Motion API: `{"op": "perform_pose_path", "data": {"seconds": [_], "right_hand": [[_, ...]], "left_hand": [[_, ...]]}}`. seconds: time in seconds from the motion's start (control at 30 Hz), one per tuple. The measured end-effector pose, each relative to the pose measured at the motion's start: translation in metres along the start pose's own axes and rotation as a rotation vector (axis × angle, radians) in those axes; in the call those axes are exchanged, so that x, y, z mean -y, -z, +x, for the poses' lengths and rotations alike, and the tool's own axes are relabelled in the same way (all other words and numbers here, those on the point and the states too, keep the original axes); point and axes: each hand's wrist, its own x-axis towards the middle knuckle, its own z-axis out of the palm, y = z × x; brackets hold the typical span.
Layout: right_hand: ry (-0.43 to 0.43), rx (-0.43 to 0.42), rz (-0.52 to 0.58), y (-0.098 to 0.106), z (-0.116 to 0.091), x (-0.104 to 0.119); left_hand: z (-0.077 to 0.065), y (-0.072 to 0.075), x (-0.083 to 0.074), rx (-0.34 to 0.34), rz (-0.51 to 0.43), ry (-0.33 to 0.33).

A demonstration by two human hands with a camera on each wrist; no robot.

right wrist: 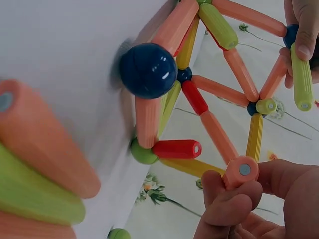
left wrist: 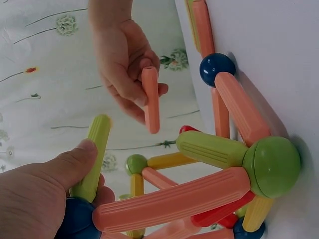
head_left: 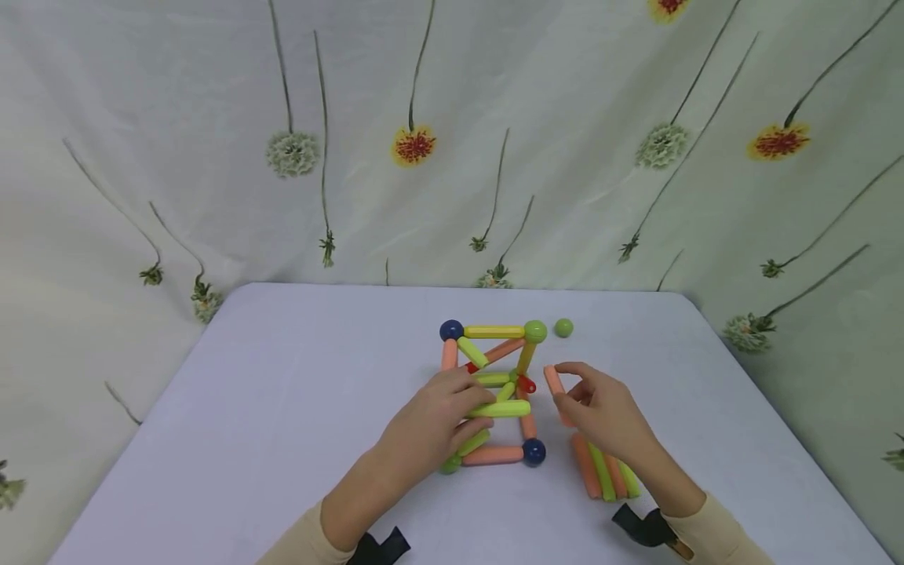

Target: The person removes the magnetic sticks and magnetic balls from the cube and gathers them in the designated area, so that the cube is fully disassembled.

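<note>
Beige sleeves (head_left: 713,530) at the bottom edge; rod-and-ball lattice (head_left: 494,380) at centre, left hand (head_left: 441,410) and right hand (head_left: 600,404) both in a pinch grip.
Lattice probably light, stiff along its members, weak at the joints (likely magnetic): steady it by a ball, not mid-span. Spare rods (head_left: 585,465) lie lower right, side by side. Left thumb and fingers grip a yellow-green rod (head_left: 503,409) at centre, one end next to a blue ball (left wrist: 77,219). Right thumb and fingers pinch an orange rod (head_left: 555,380) just right of centre, apart from the lattice. Both look like hard ribbed plastic: light, not fragile, little slip; take them mid-length, leaving the metal end disc (right wrist: 244,170) uncovered.
</note>
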Motion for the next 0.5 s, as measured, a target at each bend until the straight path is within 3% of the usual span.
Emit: {"op": "perform_pose_path", "data": {"seconds": [0.2, 0.5], "right_hand": [[-0.072, 0.034, -0.006, 0.014, -0.011, -0.023], [-0.117, 0.049, -0.111, 0.038, -0.029, -0.071]], "left_hand": [[-0.001, 0.001, 0.0, 0.002, 0.004, 0.005], [0.001, 0.0, 0.001, 0.008, -0.004, 0.014]]}}
